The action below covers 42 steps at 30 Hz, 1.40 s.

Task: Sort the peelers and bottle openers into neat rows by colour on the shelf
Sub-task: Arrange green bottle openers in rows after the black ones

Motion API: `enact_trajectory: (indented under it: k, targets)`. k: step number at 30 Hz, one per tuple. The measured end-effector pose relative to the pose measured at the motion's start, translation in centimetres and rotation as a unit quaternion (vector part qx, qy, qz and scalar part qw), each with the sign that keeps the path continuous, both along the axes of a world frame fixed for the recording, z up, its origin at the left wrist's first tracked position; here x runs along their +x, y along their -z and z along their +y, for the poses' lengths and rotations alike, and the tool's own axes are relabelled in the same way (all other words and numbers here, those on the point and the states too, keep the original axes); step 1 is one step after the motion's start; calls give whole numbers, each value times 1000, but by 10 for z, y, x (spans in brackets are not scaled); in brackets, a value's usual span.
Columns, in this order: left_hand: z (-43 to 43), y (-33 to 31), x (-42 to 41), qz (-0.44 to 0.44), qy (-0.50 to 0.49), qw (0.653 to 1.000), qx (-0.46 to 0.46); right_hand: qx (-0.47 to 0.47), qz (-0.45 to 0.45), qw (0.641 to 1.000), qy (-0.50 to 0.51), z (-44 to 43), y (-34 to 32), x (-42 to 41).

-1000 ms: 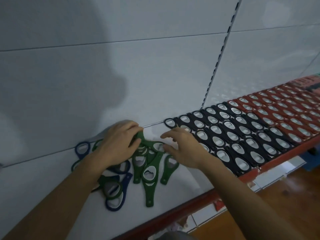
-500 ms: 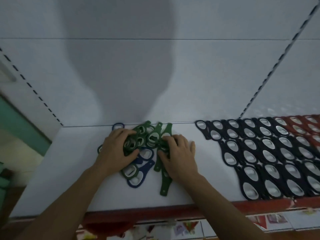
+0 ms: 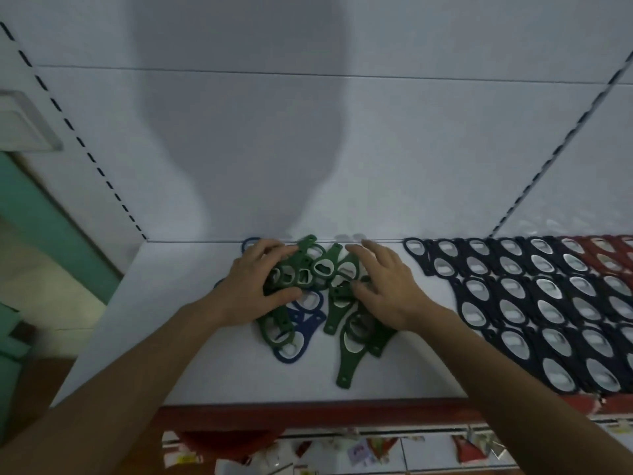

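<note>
A heap of green bottle openers (image 3: pixel 320 270) is lying on the white shelf (image 3: pixel 191 337), near its back edge. It is tangled with a few blue bottle openers (image 3: pixel 303 332), which are showing at its 6 and 7 o'clock side. The heap is being flanked by both hands, with the left hand (image 3: pixel 251 286) at its 9 o'clock and the right hand (image 3: pixel 388 289) at its 3 o'clock. The left part of the heap is being gripped by the left hand, fingers curled over the top and thumb tucked in from below. The right hand is being held spread and fairly flat, fingers resting on the openers and thumb being pressed against one green piece; nothing is being clasped by it. One long green opener (image 3: pixel 349 359) is sticking out at 6 o'clock of the heap, its long axis running roughly 12 to 6 and its handle end pointing at 6. At 3 o'clock of the heap, black bottle openers (image 3: pixel 534 303) are lying in overlapping rows. Red bottle openers (image 3: pixel 606 257) are lying beyond them at 2 o'clock.
</note>
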State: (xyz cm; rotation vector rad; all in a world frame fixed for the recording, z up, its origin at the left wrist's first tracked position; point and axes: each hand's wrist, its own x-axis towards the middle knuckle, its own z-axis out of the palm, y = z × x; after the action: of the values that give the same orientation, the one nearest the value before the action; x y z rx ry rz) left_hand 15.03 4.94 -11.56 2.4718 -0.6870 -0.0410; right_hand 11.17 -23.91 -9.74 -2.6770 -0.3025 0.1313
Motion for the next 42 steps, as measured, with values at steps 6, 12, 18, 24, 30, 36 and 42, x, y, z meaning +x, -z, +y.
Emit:
enact_trajectory:
  k: [6,12,18,24,30,36,42]
  targets:
    - [42,7,6,-13,45,985,166,-115,6,993,7,54,20,-7]
    - [86,11,21,-25,65,988,137,-73,-12,997,-9,108,21,8]
    - [120,12,28,-38,81,990,113,-58,-38,998,13,149,24,13]
    - [134,11,26,-9,65,998,7,-49,-63,995,66,187,28,9]
    - [125,15,25,-82,34,996,-2,157,-125,969,142,185,22,10]
    - [119,15,29,-63,-3,998,-22,134,-199,957,161,182,14,14]
    - [111,7,26,-49,-51,994,-84,62,-170,983,4,187,3,34]
